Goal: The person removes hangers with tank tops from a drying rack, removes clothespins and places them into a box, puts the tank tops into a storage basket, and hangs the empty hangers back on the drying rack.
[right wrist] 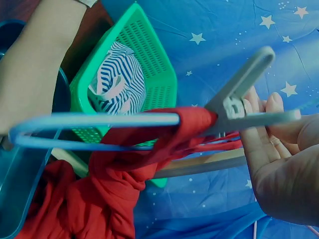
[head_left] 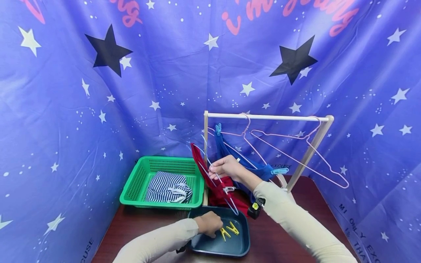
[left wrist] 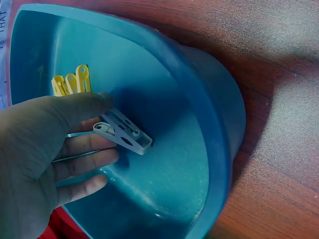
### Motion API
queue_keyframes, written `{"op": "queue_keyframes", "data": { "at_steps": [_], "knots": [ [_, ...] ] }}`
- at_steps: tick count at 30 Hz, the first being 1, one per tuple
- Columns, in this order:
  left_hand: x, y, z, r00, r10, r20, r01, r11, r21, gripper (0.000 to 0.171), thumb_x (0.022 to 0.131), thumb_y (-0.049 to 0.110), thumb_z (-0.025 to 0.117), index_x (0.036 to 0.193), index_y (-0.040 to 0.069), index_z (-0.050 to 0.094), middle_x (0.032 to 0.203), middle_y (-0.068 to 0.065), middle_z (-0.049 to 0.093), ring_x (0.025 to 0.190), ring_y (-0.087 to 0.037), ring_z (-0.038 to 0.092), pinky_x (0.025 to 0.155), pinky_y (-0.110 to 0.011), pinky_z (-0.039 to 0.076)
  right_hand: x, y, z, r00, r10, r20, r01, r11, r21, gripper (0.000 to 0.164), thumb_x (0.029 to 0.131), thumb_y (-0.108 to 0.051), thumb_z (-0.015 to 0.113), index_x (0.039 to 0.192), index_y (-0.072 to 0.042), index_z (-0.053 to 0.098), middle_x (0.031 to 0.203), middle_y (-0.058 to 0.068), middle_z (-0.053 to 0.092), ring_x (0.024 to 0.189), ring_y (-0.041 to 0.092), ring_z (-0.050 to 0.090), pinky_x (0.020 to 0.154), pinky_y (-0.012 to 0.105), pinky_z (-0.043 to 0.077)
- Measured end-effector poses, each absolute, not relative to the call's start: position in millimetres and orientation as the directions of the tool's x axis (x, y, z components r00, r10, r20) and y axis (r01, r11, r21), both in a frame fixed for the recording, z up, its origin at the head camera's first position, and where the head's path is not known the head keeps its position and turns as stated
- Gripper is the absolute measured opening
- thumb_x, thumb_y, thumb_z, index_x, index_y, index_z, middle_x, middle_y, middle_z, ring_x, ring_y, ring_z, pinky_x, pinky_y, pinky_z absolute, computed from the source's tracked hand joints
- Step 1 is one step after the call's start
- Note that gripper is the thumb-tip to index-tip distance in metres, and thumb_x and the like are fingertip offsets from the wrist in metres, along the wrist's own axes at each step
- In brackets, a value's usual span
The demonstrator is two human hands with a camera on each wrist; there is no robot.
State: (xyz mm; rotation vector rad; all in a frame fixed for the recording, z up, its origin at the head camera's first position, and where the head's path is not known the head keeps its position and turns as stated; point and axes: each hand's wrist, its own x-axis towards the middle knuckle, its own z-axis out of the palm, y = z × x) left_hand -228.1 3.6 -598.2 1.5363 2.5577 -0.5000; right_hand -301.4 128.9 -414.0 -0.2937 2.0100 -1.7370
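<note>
"How far along are you?"

"Midway, I'd judge. The blue cloth [head_left: 222,148] hangs far right, on a pink hanger [head_left: 244,134] on the rail [head_left: 276,117], with two blue clips [head_left: 280,171] on it."

"And the red cloth [right wrist: 117,172]?"

"In the middle, on the light blue hanger [right wrist: 99,120] that my right hand [head_left: 227,168] grips. One grey clip [right wrist: 232,107] bites it; I see no other there."

"Your left hand [head_left: 209,223]?"

"Pinching a spare clip [left wrist: 122,128] over the near tub [head_left: 230,245], where yellow clips [left wrist: 71,83] lie."

"What's left?"

"The red one looks only partly fastened and isn't on the rail. The striped cloth [head_left: 166,186] lies unhung in the green basket [head_left: 158,204], far left"
</note>
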Motion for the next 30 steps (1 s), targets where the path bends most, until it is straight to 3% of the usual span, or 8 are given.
{"op": "queue_keyframes", "data": {
  "at_steps": [10, 16, 23, 30],
  "knots": [
    [-229, -1, -605, -0.442, 0.880, -0.174, 0.880, 0.389, -0.272, 0.020, 0.079, 0.044, 0.085, 0.081, 0.030, 0.069, 0.073, 0.016, 0.065, 0.063, -0.001, 0.057, 0.055, -0.019, 0.044, -300, 121, -412, -0.880, -0.439, -0.182, 0.106, 0.192, -0.976, 0.031, 0.096, 0.004, 0.064, 0.121, 0.022, 0.061, 0.087, 0.014, 0.078, 0.068, 0.011, 0.074, 0.069, 0.030, 0.063],
    [-229, -2, -607, -0.423, 0.892, -0.159, 0.888, 0.373, -0.271, 0.017, 0.084, 0.043, 0.081, 0.086, 0.031, 0.071, 0.074, 0.016, 0.065, 0.066, 0.001, 0.058, 0.056, -0.018, 0.043, -301, 118, -412, -0.885, -0.425, -0.190, 0.108, 0.210, -0.972, 0.029, 0.096, 0.002, 0.065, 0.120, 0.018, 0.065, 0.089, 0.015, 0.078, 0.068, 0.012, 0.074, 0.070, 0.032, 0.063],
    [-227, -1, -608, -0.366, 0.929, -0.048, 0.892, 0.336, -0.303, 0.016, 0.086, 0.047, 0.078, 0.088, 0.032, 0.071, 0.079, 0.018, 0.067, 0.071, 0.003, 0.061, 0.056, -0.016, 0.044, -302, 117, -413, -0.886, -0.417, -0.200, 0.115, 0.221, -0.969, 0.026, 0.095, 0.002, 0.066, 0.117, 0.016, 0.067, 0.094, 0.018, 0.078, 0.070, 0.013, 0.074, 0.071, 0.033, 0.063],
    [-223, 5, -611, -0.353, 0.933, 0.065, 0.846, 0.348, -0.405, 0.021, 0.084, 0.053, 0.076, 0.081, 0.034, 0.067, 0.072, 0.019, 0.064, 0.063, 0.003, 0.058, 0.051, -0.017, 0.044, -301, 114, -413, -0.887, -0.414, -0.206, 0.130, 0.203, -0.970, 0.025, 0.094, 0.003, 0.067, 0.114, 0.017, 0.067, 0.090, 0.018, 0.077, 0.070, 0.015, 0.075, 0.071, 0.035, 0.064]
  ]
}}
